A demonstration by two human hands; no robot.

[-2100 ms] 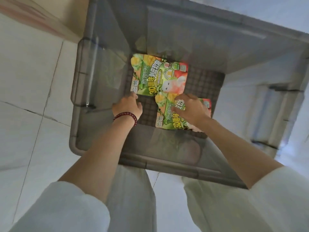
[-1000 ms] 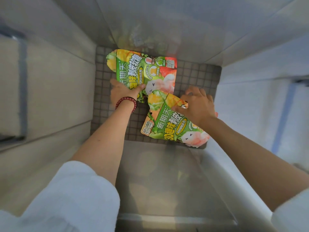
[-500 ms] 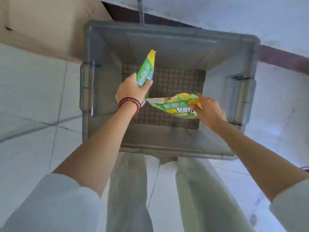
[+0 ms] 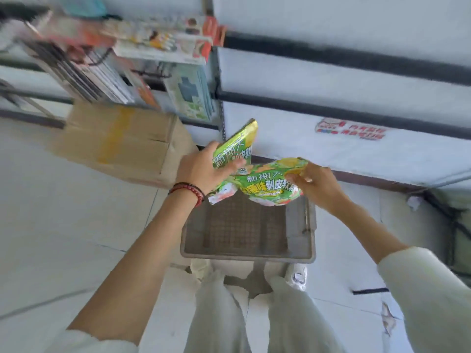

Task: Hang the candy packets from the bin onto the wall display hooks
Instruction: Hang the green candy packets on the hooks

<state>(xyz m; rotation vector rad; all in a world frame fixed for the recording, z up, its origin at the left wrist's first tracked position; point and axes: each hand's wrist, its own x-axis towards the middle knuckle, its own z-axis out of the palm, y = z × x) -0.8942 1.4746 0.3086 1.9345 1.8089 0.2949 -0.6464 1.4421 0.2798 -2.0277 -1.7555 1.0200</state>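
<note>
Nearest, pale legs (image 4: 216, 314) and white shoes (image 4: 295, 273) stand at the near rim of the grey bin (image 4: 247, 256) on the floor. Both forearms reach out over it, held well above its grid floor. The left hand (image 4: 201, 169), a red bracelet (image 4: 188, 191) at its wrist, grips a packet (image 4: 235, 146) round the middle, thumb across the printed face and fingers behind, so that it stands on edge with its yellow top pointing up and away. The right hand (image 4: 318, 184) pinches the second packet (image 4: 270, 186) at its yellow top edge, and this one lies crosswise, face to the camera, its low end touching the first near the left thumb. Both packets are thus clear of the bin and in the air between it and the wall. The step in hand looks to be the carry to the display. To do it well, part the two packets so they do not snag, hang one at a time, and turn each upright and face out with the top edge leading. The right grip already suits that, while the left would need to shift up to the top. Farther left sit a cardboard box (image 4: 122, 138) and a shelf (image 4: 142, 54) of blurred goods. Ahead is the white wall (image 4: 331, 108) with dark rails (image 4: 331, 58) and a red sticker (image 4: 349, 132); I cannot make out any hooks there.
</note>
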